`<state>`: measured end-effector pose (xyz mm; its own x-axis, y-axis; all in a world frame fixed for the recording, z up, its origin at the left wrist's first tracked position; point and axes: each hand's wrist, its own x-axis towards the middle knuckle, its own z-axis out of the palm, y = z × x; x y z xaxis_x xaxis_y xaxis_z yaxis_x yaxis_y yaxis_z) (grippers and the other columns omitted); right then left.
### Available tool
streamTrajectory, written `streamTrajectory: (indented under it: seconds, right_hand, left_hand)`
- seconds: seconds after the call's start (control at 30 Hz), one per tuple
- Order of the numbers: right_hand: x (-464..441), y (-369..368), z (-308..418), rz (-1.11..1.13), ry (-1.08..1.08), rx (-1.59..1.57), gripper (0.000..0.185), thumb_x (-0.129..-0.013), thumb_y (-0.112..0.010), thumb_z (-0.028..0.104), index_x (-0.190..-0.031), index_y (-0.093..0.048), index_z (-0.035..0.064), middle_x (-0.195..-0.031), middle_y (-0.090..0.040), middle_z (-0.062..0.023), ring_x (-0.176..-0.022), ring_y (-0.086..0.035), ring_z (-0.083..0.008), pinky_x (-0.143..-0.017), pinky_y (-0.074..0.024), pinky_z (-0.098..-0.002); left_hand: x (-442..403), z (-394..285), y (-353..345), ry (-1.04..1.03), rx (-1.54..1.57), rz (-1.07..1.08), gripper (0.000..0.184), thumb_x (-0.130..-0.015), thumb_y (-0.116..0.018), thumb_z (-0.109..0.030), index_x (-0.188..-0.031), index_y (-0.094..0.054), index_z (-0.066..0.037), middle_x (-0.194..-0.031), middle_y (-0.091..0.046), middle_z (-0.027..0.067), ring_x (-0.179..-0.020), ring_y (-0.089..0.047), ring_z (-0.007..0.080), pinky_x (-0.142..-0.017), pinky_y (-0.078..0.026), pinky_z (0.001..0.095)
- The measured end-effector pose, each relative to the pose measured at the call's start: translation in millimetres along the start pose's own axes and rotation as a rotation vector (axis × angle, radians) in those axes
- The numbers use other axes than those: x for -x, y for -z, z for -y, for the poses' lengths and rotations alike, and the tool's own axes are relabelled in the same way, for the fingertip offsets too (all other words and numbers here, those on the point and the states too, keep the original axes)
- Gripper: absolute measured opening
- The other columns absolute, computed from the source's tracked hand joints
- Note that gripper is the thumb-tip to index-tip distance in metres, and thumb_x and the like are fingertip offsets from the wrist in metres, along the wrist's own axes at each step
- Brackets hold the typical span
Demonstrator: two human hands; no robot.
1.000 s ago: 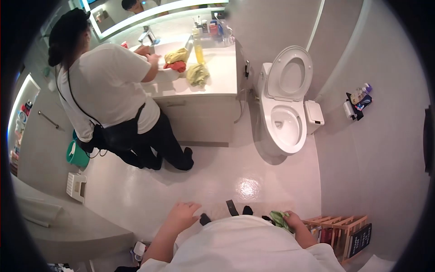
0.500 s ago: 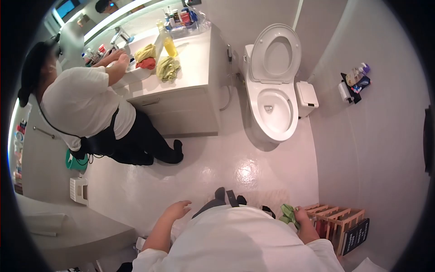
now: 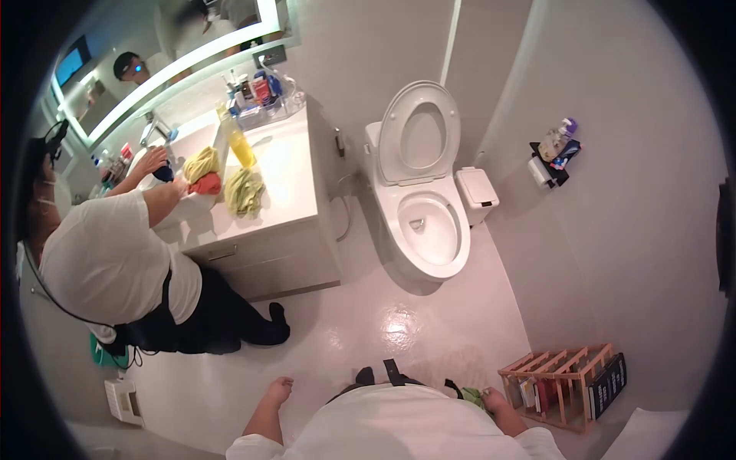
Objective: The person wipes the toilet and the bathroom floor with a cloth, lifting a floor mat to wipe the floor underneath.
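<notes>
My right hand (image 3: pixel 496 400) is closed around a green cloth (image 3: pixel 474 396), low at my right side. Part of the cloth is hidden by the hand and my shirt. My left hand (image 3: pixel 281 389) hangs at my left side, loosely open, with nothing in it and the floor beneath. Closest to my right hand is a wooden rack (image 3: pixel 563 383) holding books. Ahead of me stands a toilet (image 3: pixel 425 238) with its lid and seat raised.
Another person (image 3: pixel 115 253) works at the sink on the left. On the counter (image 3: pixel 287 180) lie a yellow-green cloth (image 3: pixel 244 192) and a bottle of yellow liquid (image 3: pixel 241 147). A bin (image 3: pixel 477 190) stands beside the toilet. A wall shelf (image 3: pixel 553 159) holds bottles.
My view has turned, and the counter and toilet now sit lower in it. The green cloth stays in my right hand, and less of it shows. The other person's hands have shifted at the sink.
</notes>
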<state>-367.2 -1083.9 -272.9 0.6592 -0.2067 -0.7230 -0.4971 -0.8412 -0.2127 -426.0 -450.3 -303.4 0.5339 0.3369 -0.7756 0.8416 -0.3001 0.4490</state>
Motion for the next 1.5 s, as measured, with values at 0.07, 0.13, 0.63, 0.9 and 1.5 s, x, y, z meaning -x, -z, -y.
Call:
streamTrajectory:
  seconds: [0.07, 0.13, 0.63, 0.9, 1.5]
  right_hand:
    - [-5, -8, -1, -0.035, 0.035, -0.019, 0.039, -0.081, -0.054, 0.032, -0.11, -0.052, 0.0057, -0.104, -0.057, -0.0221, -0.098, -0.054, -0.0367, -0.084, -0.043, -0.0401]
    - [10, 12, 25, -0.101, -0.009, -0.116, 0.036, -0.081, -0.055, 0.03, -0.108, -0.054, 0.0067, -0.103, -0.057, -0.0218, -0.097, -0.055, -0.036, -0.084, -0.0431, -0.04]
    - [-77, 109, -69, 0.047, 0.015, 0.096, 0.031, -0.076, -0.058, 0.022, -0.102, -0.058, 0.0044, -0.106, -0.057, -0.0213, -0.098, -0.055, -0.0325, -0.083, -0.0436, -0.0377]
    - [-173, 228, -133, 0.068, 0.085, 0.025, 0.036, -0.078, -0.057, 0.026, -0.107, -0.054, 0.0039, -0.103, -0.058, -0.0215, -0.098, -0.055, -0.0346, -0.083, -0.0431, -0.0391]
    - [-170, 212, -137, 0.301, 0.157, 0.16, 0.032, -0.076, -0.061, 0.025, -0.099, -0.059, 0.0038, -0.095, -0.062, -0.0176, -0.09, -0.059, -0.0293, -0.081, -0.0438, -0.0357]
  left_hand:
    - [-25, -3, -2, -0.071, -0.132, -0.029, 0.027, -0.077, -0.052, -0.008, -0.102, -0.061, -0.011, -0.096, -0.063, 0.0082, -0.089, -0.058, 0.0204, -0.079, -0.045, 0.031]
    - [-27, -35, -3, -0.09, -0.164, -0.031, 0.025, -0.077, -0.051, -0.007, -0.099, -0.061, -0.011, -0.093, -0.062, 0.0066, -0.086, -0.058, 0.019, -0.077, -0.045, 0.0303]
    - [44, -67, -84, 0.135, 0.43, -0.26, 0.016, -0.082, -0.044, -0.009, -0.091, -0.055, -0.012, -0.081, -0.057, 0.0009, -0.069, -0.055, 0.0123, -0.055, -0.04, 0.0258]
    - [123, -91, -229, 0.217, 0.122, -0.04, 0.023, -0.08, -0.05, -0.012, -0.102, -0.057, -0.011, -0.084, -0.061, 0.004, -0.08, -0.058, 0.0161, -0.064, -0.045, 0.0288]
    - [112, -155, -235, 0.005, -0.023, -0.136, 0.026, -0.08, -0.053, -0.014, -0.103, -0.057, -0.006, -0.094, -0.062, 0.0097, -0.088, -0.058, 0.0207, -0.079, -0.045, 0.0304]
